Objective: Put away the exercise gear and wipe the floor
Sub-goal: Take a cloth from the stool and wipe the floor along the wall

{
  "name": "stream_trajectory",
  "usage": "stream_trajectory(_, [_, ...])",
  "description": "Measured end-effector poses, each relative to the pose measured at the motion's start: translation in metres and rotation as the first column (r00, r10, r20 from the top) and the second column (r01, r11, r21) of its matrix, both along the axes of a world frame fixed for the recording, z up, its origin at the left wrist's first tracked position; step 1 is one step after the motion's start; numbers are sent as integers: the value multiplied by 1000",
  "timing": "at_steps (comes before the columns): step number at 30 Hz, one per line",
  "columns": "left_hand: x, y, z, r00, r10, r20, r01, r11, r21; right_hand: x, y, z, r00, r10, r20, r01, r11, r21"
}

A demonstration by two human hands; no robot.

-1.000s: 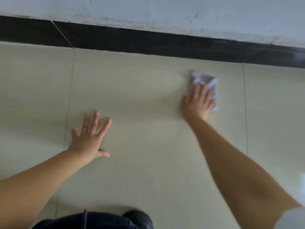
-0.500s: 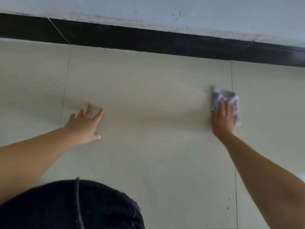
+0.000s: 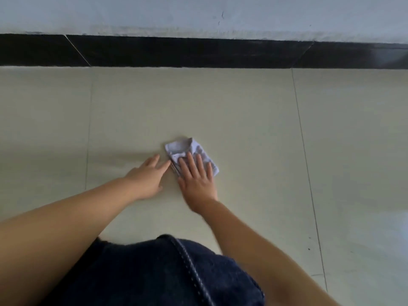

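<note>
Right hand [image 3: 197, 181] is pressing flat, fingers straight, on the cloth [image 3: 189, 151] — cloth lying under its fingertips on the floor [image 3: 242, 120]. Left hand [image 3: 145, 176], open, is bracing just beside it. Advice: keeping even pressure, overlapping strokes — palm low.

Under the right hand's fingers [image 3: 194, 161] lies a folded cloth [image 3: 187, 149], white to pale lilac, with a few small dark specks near the fingertips. The floor [image 3: 220, 111] around the fingers is pale cream-beige tile, crossed by thin grey grout lines. Beyond the fingers runs a black skirting band [image 3: 187, 51], and above it a whitish-grey wall [image 3: 198, 12]. Nearer than the hands, dark navy denim [image 3: 154, 272] shows a lighter stitched seam.
</note>
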State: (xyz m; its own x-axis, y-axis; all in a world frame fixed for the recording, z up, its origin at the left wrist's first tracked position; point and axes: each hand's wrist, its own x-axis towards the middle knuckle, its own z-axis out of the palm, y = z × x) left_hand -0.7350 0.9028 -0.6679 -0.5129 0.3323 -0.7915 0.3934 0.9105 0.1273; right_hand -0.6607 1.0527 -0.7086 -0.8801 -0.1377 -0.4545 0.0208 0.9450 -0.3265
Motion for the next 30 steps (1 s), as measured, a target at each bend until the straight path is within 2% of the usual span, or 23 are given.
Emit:
stream_trajectory(2, [4, -7, -2, 999, -40, -12, 40, 999, -15, 6, 55, -12, 998, 32, -53, -30, 999, 43])
stream_trajectory(5, [9, -14, -5, 995, -67, -73, 66, 998, -16, 35, 161, -13, 960, -269, -75, 278, 945, 172])
stream_trajectory(8, [12, -11, -6, 991, -80, -109, 78, 997, -19, 64, 229, -1, 771, -635, -36, 628, 751, 203])
stream_trajectory(10, [12, -8, -6, 989, -93, -113, 91, 995, -29, 68, 213, 3, 610, -792, -24, 779, 594, 201])
stream_trajectory(11, [13, -8, -7, 989, -92, -114, 89, 996, -29, 67, 188, 1, 570, -822, -14, 807, 556, 201])
stream_trajectory(12, [14, -8, -8, 990, -85, -115, 83, 996, -27, 66, 156, -2, 592, -806, 0, 791, 581, 192])
stream_trajectory(14, [16, -8, -10, 991, -73, -111, 71, 997, -22, 72, 73, -7, 767, -642, -25, 640, 760, 118])
stream_trajectory(16, [17, -8, -11, 991, -65, -114, 63, 998, -20, 83, -8, -9, 932, -355, -75, 360, 931, 62])
stream_trajectory(17, [17, -7, -11, 992, -60, -115, 58, 998, -17, 89, -36, -9, 976, -209, -60, 212, 976, 47])
stream_trajectory(19, [15, -6, -12, 992, -54, -112, 52, 999, -15, 92, -48, -8, 1000, -16, -14, 16, 1000, 16])
stream_trajectory(22, [11, -8, -10, 995, -55, -79, 54, 998, -20, 99, 7, -12, 985, 171, -35, -169, 984, 54])
stream_trajectory(24, [9, -8, -9, 996, -62, -64, 61, 998, -21, 114, 71, -13, 998, 39, -49, -32, 990, 135])
stream_trajectory(26, [7, -8, -7, 997, -59, -50, 58, 998, -17, 128, 142, -10, 976, -212, -54, 218, 954, 206])
stream_trajectory(28, [5, -6, -5, 997, -61, -36, 61, 998, -19, 135, 190, 3, 849, -525, 49, 505, 836, 216])
stream_trajectory(30, [3, -2, -2, 998, -51, -25, 50, 999, -20, 126, 195, 7, 649, -757, 76, 725, 646, 237])
